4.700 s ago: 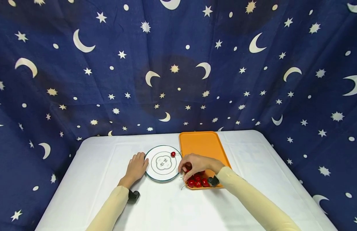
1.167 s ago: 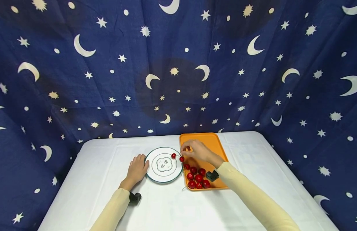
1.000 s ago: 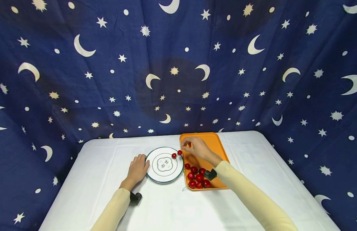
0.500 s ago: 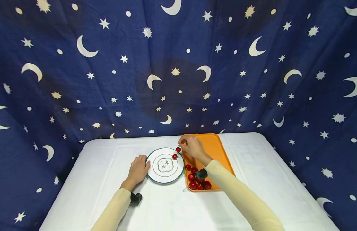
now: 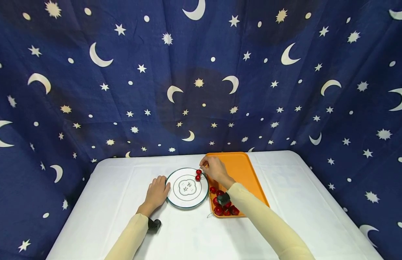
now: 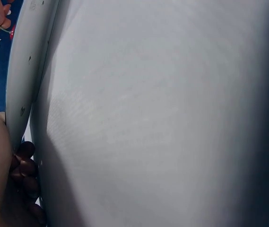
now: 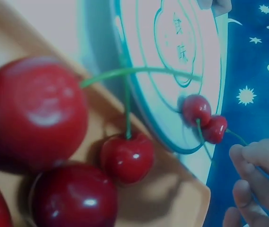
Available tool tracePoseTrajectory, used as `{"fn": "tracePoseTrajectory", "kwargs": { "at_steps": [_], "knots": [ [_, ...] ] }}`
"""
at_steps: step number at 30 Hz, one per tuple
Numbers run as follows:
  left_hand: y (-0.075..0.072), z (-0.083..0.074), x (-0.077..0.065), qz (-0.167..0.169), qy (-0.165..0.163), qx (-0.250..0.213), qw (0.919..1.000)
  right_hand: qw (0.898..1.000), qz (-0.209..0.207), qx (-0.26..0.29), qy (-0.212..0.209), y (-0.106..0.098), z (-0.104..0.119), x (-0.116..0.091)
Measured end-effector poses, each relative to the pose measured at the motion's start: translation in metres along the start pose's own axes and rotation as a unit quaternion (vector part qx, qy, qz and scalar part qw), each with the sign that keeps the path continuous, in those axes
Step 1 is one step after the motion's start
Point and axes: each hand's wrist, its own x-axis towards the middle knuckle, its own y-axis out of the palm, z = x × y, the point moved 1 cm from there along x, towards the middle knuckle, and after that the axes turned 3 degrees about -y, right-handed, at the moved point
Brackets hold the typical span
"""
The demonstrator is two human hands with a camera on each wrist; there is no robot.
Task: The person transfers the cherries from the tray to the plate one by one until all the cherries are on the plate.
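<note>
In the head view my right hand (image 5: pixel 214 169) is over the far right rim of a white, green-rimmed plate (image 5: pixel 175 198). Thumb and forefinger pinch a red cherry (image 7: pixel 215 129) by its green stem, as the right wrist view shows. The held cherry hangs close over the plate, right beside a second cherry (image 5: pixel 197 178) lying there. My left hand (image 5: pixel 156 192) holds the plate's left rim; in the left wrist view the rim (image 6: pixel 23 90) passes between thumb and curled fingers (image 6: pixel 29 168).
An orange tray (image 5: pixel 235 164) sits right of the plate, with several cherries (image 5: pixel 218 210) in its near left part. One stem sticks out past the tray's near left corner. A white cloth (image 5: pixel 194 238) covers the table; a blue moon-and-star curtain (image 5: pixel 201 86) stands behind it.
My right hand has picked a cherry from the tray and carried it left over the plate, down beside the cherry there. The left hand has stayed at the rim.
</note>
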Motion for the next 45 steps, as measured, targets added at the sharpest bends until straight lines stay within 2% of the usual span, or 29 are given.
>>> {"fn": "tracePoseTrajectory", "kwargs": {
  "at_steps": [13, 23, 34, 40, 45],
  "knots": [
    [-0.003, -0.004, -0.001, -0.011, 0.014, 0.011, 0.9998, 0.999, 0.026, -0.021, 0.017, 0.006, -0.012, -0.004],
    [-0.005, -0.005, 0.002, 0.022, -0.004, 0.014, 0.9996, 0.999, 0.039, -0.018, 0.027, 0.007, -0.017, -0.007],
    [-0.006, -0.004, 0.006, 0.024, -0.001, 0.020, 0.9995, 0.999, 0.032, -0.008, 0.003, -0.003, -0.027, -0.011],
    [-0.006, -0.002, 0.008, 0.027, -0.002, 0.017, 0.9995, 0.997, 0.068, -0.015, -0.014, -0.007, -0.031, -0.012],
    [-0.006, 0.000, 0.008, 0.029, -0.004, 0.013, 0.9995, 0.992, 0.108, -0.036, -0.050, -0.009, -0.033, -0.015]
  ]
}}
